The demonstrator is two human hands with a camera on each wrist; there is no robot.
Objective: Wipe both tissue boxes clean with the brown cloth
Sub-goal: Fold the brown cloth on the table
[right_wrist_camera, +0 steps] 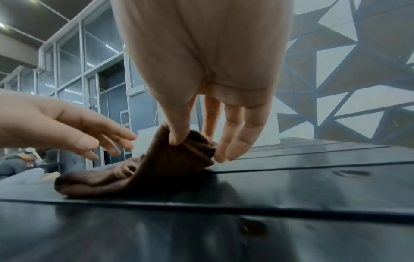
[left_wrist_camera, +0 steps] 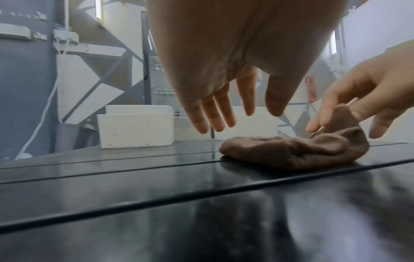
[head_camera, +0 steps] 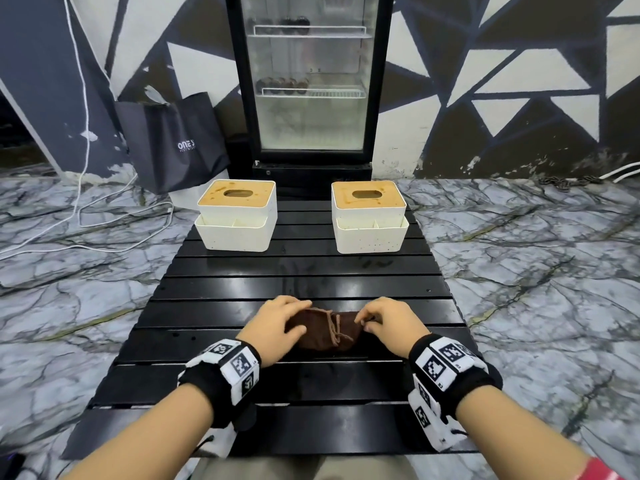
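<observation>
A soft, crumpled brown cloth [head_camera: 325, 329] is lying on the near middle of a glossy black slatted table [head_camera: 304, 271], bunched into folds with a lighter stitched hem showing along its creases. The right hand [head_camera: 388, 323] is sitting at the cloth's 3 o'clock edge, and its thumb [right_wrist_camera: 177, 136] and fingertips are pinching that edge and holding it raised off the slats, so the fabric is sloping down toward the left. The left hand [head_camera: 277, 323] is hovering at the cloth's 9 o'clock side; in the left wrist view its fingers [left_wrist_camera: 208, 113] are hanging straight and relaxed above the table, gripping nothing, and whether they are brushing the fabric cannot be told.

Well beyond the cloth, at the table's far end, two tissue boxes are standing apart from each other. The left tissue box [head_camera: 237, 216] is at about 11 o'clock from the cloth and the right tissue box [head_camera: 370, 216] at about 1 o'clock. Each is a rounded white plastic block with a tan, wood-like lid pierced by an oval slot, and a lower white trough with dividers is running along its near face. Dark smears are showing on both lids and small specks on the right box's front.

Behind the table, at 12 o'clock, a glass-door fridge [head_camera: 310, 81] with wire shelves is standing against a wall painted in angular triangles, and a dark paper bag [head_camera: 176, 143] is leaning at its left on the marble-patterned floor [head_camera: 536, 254].
</observation>
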